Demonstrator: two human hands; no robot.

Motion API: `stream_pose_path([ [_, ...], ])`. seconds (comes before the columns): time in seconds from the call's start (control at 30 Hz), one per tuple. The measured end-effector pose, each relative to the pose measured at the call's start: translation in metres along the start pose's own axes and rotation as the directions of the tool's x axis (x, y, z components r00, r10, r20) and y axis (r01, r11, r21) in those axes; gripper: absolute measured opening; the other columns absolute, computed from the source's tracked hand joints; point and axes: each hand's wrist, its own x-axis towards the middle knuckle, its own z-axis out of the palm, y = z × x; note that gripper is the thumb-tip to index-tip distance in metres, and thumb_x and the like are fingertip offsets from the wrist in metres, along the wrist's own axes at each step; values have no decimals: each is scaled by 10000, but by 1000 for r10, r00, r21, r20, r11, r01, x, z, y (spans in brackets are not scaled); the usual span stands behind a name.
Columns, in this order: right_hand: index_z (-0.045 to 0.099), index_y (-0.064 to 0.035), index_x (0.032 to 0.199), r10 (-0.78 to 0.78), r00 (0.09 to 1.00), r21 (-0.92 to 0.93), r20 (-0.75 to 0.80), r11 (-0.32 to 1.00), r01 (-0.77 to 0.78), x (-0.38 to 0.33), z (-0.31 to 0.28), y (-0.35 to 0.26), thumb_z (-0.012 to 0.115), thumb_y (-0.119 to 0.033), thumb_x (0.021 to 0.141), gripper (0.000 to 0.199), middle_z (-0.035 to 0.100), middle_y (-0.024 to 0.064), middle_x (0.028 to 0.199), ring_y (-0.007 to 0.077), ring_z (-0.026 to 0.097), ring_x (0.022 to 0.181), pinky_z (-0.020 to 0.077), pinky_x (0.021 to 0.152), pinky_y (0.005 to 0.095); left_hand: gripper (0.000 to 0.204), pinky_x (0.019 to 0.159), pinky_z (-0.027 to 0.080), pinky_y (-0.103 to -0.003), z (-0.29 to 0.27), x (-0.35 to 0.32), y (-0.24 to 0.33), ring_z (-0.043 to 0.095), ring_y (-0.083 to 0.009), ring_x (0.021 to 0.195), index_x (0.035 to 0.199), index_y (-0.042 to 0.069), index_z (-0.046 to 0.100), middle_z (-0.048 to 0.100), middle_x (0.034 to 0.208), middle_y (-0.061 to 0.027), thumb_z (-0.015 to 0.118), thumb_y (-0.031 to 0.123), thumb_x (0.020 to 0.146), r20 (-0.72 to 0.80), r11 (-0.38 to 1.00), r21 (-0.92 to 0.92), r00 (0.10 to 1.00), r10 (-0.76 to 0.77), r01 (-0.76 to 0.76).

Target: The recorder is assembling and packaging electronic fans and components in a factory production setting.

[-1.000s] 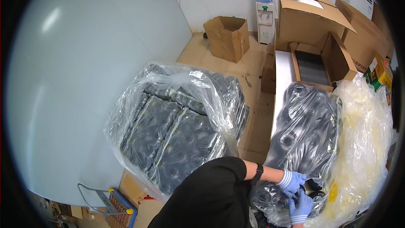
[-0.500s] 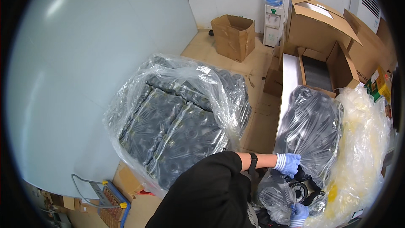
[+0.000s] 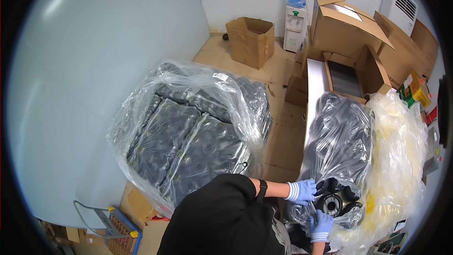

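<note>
Hands lower now, both at clear bag.

A big clear plastic bag lies on the counter, full of black round parts. Its near end is open and crumpled. One black round part with a shiny middle lies flat at the bag's mouth.

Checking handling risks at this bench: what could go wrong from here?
1. The left hand and right hand tug a clear plastic bag full of black round parts; the thin film might tear and spill them.
2. The bag sits near the metal table edge, so it could slide off.
</note>
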Motion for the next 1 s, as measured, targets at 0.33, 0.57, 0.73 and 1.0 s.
stream_pose_path([
  [0.33, 650, -176, 731, 54, 995, -59, -80, 997, -58, -44, 5, 26, 662, -292, 694, 121, 590, 66, 755, 291, 553, 896, 427, 859, 421, 117, 729, 408, -396, -41, -35, -64, 548, -238, 755, 700, 181, 659, 550, 725, -31, 647, 297, 713, 0, 976, 181, 993, -119, 117],
  [0.57, 630, -117, 807, 281, 953, -35, -116, 958, -286, -59, -9, -11, 633, -255, 705, 172, 598, 74, 861, 259, 536, 979, 314, 1032, 436, 193, 828, 389, -407, -34, 8, -11, 535, -251, 853, 823, 147, 652, 567, 866, -49, 664, 317, 733, -23, 997, 79, 999, 23, -21],
  [0.73, 619, -87, 897, 319, 943, -13, -94, 947, -321, -66, -3, -18, 629, -269, 699, 269, 589, 96, 969, 271, 492, 1085, 293, 1050, 442, 434, 955, 373, -422, -22, 41, 34, 521, -307, 1056, 1147, 67, 541, 558, 1133, -144, 585, 337, 810, 134, 983, -173, 987, 94, -70],
  [1.0, 604, -94, 1046, 393, 919, -76, -25, 916, -394, -70, 6, -22, 648, -325, 730, 394, 574, 93, 1107, 281, 473, 1149, 288, 1041, 451, 691, 1005, 304, -436, 23, 84, 50, 512, -319, 1061, 1312, -9, 365, 552, 1109, -201, 597, 382, 791, 293, 998, -63, 955, 48, -31],
])
